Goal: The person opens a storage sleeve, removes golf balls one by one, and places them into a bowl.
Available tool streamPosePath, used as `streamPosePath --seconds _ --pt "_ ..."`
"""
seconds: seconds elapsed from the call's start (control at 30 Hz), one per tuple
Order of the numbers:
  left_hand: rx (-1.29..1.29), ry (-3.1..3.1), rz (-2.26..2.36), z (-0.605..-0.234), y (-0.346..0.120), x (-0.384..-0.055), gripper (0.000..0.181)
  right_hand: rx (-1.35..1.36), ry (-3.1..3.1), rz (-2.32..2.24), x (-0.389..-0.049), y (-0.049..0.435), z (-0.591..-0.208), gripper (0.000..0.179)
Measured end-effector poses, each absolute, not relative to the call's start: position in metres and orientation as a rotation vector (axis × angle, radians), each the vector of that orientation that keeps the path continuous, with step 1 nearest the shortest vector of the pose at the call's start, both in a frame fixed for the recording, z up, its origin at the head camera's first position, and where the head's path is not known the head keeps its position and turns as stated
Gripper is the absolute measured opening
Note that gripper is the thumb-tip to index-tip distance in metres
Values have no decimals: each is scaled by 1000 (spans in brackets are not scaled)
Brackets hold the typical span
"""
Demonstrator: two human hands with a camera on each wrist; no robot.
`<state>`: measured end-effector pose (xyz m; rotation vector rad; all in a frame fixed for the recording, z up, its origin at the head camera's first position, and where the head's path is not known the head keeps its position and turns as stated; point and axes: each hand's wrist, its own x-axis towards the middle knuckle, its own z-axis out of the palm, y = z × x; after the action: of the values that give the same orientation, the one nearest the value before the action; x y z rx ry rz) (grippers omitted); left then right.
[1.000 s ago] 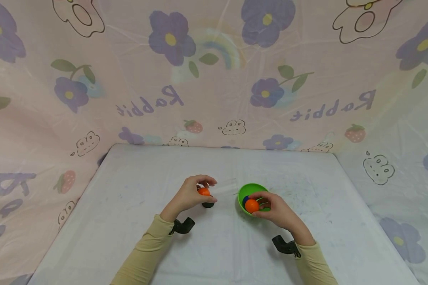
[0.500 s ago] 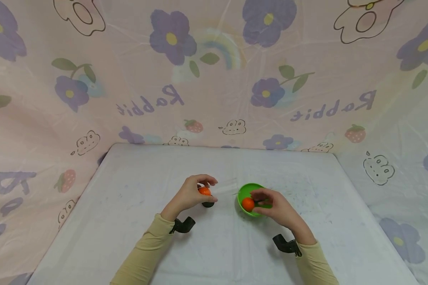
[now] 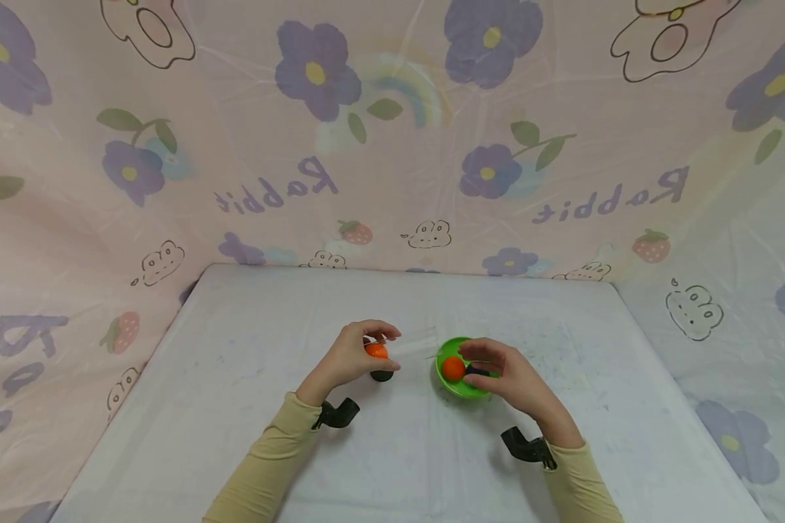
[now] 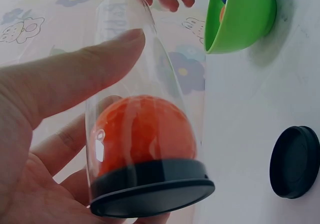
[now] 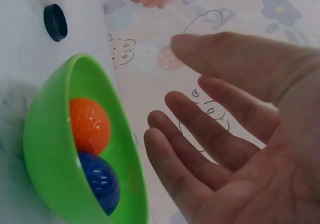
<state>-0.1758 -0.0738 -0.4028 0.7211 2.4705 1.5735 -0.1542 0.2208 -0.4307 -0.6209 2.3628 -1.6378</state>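
Observation:
My left hand [image 3: 351, 356] grips a clear tube [image 4: 150, 69] with a black end cap [image 4: 155, 196] on it. An orange ball [image 4: 142, 134] sits inside the tube against that cap. My right hand [image 3: 513, 374] is over the right side of a green bowl [image 5: 45, 149], fingers spread and thumb apart, with nothing held. In the bowl a second orange ball [image 5: 91, 126] touches a blue ball [image 5: 102, 184]. In the head view my right fingers partly hide the bowl and the blue ball.
A loose black cap [image 4: 295, 161] lies on the white table [image 3: 288, 305], below the tube. Behind the table hangs a patterned curtain [image 3: 392, 167], with more of it on both sides. A black wrist mount [image 3: 526, 447] sticks out from each sleeve.
My right hand has let go of the orange ball, which now lies in the bowl, and has drawn slightly right. My left hand keeps its hold on the tube, nearly still.

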Motion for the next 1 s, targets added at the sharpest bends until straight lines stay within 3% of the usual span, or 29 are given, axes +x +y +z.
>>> streamPosePath --seconds 0.43,0.7,1.0 --pt "712 2447 1583 -404 -71 -177 43 -668 2315 -1712 -160 211 -427 48" --pt "708 2462 1579 -431 -71 -191 44 -680 2320 -1710 -164 206 -426 46" --pt "728 2466 1563 -434 -71 -194 45 -596 2276 -1732 -163 196 -415 46"
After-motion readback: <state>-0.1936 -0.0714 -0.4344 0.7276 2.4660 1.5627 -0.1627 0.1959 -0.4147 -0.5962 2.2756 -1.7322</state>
